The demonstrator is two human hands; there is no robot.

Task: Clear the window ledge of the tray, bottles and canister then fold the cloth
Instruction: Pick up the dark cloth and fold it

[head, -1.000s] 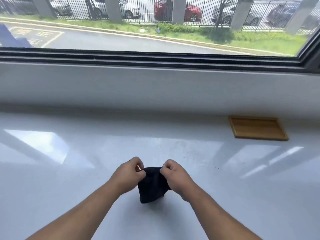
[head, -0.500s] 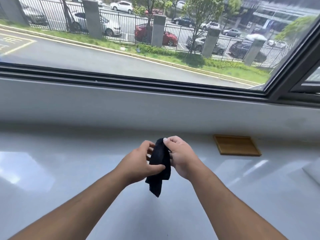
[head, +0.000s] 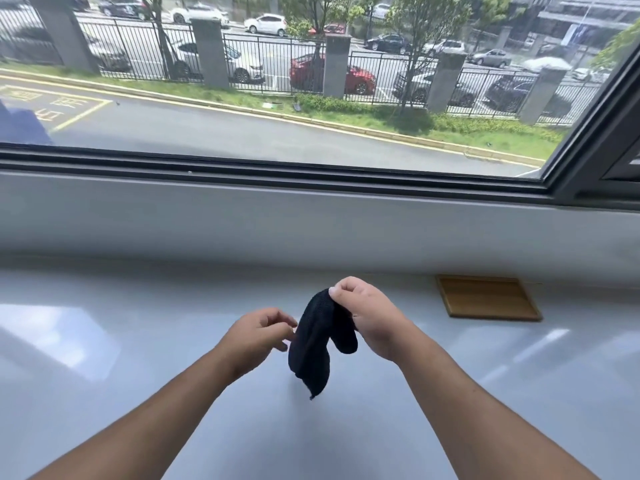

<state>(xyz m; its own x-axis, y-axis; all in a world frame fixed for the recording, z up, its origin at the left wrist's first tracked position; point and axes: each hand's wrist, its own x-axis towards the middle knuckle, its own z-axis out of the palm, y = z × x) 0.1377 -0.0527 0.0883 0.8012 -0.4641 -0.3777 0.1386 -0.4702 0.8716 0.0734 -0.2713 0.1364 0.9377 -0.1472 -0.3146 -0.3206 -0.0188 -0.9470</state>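
Above the white window ledge [head: 138, 393], the right hand [head: 372, 320] pinches the dark cloth [head: 317, 344] hanging limp; the left hand [head: 258, 336] hovers beside it, fingers loosely parted. Catching the lower corner would square the fold. Farther right lies the wooden tray [head: 488, 297].
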